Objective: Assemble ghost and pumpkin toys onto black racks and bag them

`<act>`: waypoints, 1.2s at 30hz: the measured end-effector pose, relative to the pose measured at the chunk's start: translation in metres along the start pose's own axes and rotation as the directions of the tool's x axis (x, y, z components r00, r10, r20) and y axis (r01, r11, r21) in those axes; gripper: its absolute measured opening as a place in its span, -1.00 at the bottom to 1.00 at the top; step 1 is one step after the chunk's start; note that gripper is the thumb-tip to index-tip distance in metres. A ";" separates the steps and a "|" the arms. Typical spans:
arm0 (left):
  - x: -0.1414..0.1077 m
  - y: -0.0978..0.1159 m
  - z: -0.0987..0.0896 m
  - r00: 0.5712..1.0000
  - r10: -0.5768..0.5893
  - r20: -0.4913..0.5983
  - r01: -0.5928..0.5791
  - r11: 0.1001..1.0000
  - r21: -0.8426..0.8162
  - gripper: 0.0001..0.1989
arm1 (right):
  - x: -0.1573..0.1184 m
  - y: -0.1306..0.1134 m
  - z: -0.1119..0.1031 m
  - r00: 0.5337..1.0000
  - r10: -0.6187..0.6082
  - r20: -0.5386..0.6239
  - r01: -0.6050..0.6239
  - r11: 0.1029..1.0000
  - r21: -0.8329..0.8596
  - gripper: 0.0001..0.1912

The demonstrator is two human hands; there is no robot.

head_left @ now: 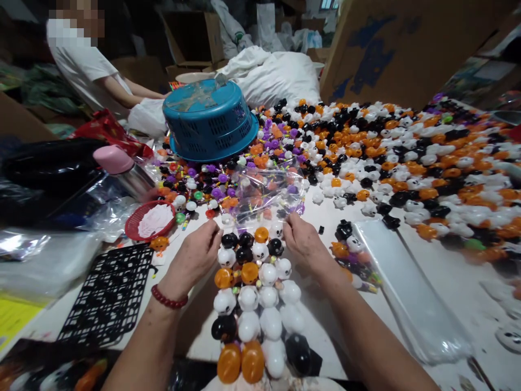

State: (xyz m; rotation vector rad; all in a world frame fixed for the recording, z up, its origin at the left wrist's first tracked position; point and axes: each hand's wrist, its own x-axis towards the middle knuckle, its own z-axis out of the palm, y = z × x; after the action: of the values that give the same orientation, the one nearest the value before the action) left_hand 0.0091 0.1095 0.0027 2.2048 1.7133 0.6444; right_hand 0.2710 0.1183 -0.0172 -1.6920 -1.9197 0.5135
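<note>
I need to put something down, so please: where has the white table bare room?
Best patch: the white table right of the clear bags, nearer than the toy pile. Narrower strips: between those bags and the right forearm; between the left forearm and toy rows. Crowded: around the blue basket.

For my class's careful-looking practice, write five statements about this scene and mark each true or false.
1. Both hands are flat. False: the left hand and right hand are curled.
2. A bracelet is on the left wrist. True.
3. The blue basket stands upright. False: the blue basket is upside down.
4. The bottle has a pink lid. True.
5. The toys between the arms are all white. False: some toys are black or orange.
</note>
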 end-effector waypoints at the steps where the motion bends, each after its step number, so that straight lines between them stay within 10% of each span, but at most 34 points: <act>1: -0.003 0.000 -0.001 1.000 0.028 0.005 -0.028 0.999 0.020 -0.79 | -0.004 -0.001 -0.001 1.000 -0.008 -0.008 0.008 0.999 -0.034 -0.86; 14: -0.076 0.000 -0.020 0.924 0.350 0.154 -0.368 0.924 0.106 -0.85 | -0.089 0.026 -0.009 0.941 -0.318 0.112 0.331 0.936 -0.121 -0.82; 22: -0.103 0.015 -0.020 0.898 0.414 0.149 -0.429 0.898 0.093 -0.79 | -0.116 0.020 -0.017 0.880 -0.475 -0.026 0.469 0.876 -0.113 -0.82; 27: -0.111 0.020 -0.025 0.883 0.424 0.199 -0.450 0.886 0.107 -0.73 | -0.129 0.010 -0.023 0.858 -0.500 -0.118 0.480 0.862 -0.163 -0.85; 36: -0.140 0.028 -0.041 0.879 0.386 0.280 -0.408 0.913 0.024 -0.77 | -0.165 0.002 -0.043 0.902 -0.422 0.095 0.429 0.900 -0.073 -0.78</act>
State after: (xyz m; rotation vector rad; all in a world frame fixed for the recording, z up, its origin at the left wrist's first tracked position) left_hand -0.0158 -0.0348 0.0261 2.5911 1.1805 0.3362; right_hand 0.3117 -0.0466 -0.0066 -1.2556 -2.3157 0.3253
